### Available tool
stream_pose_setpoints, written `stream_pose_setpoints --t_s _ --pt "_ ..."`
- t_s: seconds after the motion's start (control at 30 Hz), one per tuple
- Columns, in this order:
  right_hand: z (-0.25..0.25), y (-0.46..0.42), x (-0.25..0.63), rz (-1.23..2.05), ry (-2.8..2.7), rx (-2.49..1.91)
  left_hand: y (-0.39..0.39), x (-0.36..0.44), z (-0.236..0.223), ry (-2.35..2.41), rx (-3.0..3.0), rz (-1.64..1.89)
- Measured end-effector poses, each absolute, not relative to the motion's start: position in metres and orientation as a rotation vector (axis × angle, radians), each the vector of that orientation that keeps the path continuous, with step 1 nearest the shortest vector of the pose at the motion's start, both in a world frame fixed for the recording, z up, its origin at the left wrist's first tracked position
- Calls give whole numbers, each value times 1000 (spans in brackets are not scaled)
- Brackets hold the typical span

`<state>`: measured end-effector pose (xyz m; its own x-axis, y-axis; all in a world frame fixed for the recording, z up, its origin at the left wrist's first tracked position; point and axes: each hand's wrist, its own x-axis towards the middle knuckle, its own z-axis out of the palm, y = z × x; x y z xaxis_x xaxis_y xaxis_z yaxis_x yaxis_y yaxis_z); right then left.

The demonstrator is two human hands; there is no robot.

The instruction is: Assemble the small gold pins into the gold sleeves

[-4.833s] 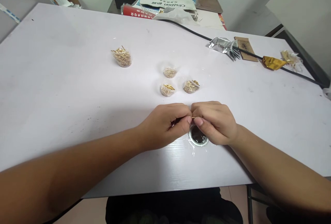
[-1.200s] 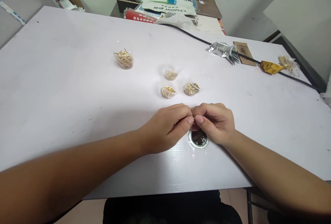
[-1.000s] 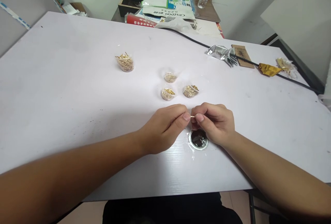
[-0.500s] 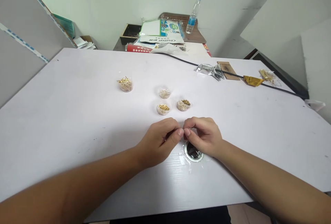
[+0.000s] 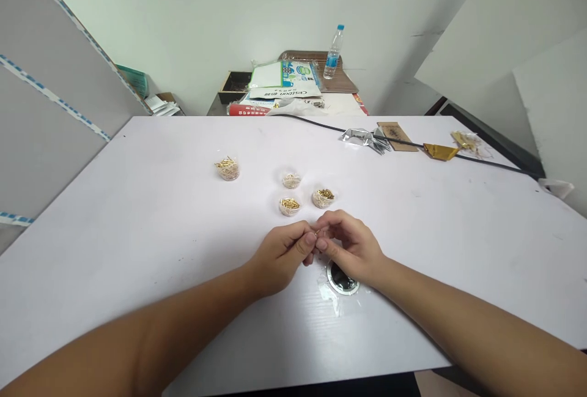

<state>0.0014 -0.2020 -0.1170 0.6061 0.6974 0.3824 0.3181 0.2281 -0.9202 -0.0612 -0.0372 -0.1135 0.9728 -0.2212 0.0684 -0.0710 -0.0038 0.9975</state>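
Note:
My left hand is closed in a pinch, thumb against the bent index finger. A tiny glint shows at the fingertips, but the piece there is too small to name. Touching it from the right, my right hand has its thumb and fingers curled round the same spot; what it grips is hidden. Below the right hand lies a round black disc with a silver rim, on clear plastic film and partly covered by the hand. Just beyond the hands stand small clear cups of gold-coloured pins, one cup nearest and another to its right.
Farther off are a pale-filled cup and a fuller cup of long gold pins. A black cable crosses the far right side past silver foil, brown card and gold foil. A water bottle stands behind the table.
The view has tilted up slightly. My hands have shifted a little left, and the right hand's index finger has lifted and parted somewhat from its thumb.

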Motion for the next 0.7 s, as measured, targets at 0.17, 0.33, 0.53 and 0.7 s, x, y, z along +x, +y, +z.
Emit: stream_pose_setpoints --t_s 0.17,0.33,0.53,0.7 --pt "-117 -201 2 336 -885 -1186 -40 -70 -112 -272 1650 -122" --pt "-115 -201 1 413 -731 -1277 -22 -58 -61 -284 2029 459" --pt "-119 -202 5 276 -935 -1583 6 36 4 -338 2859 15" --pt "-121 -203 11 71 -1032 -1668 -13 84 -8 -456 3164 -618"
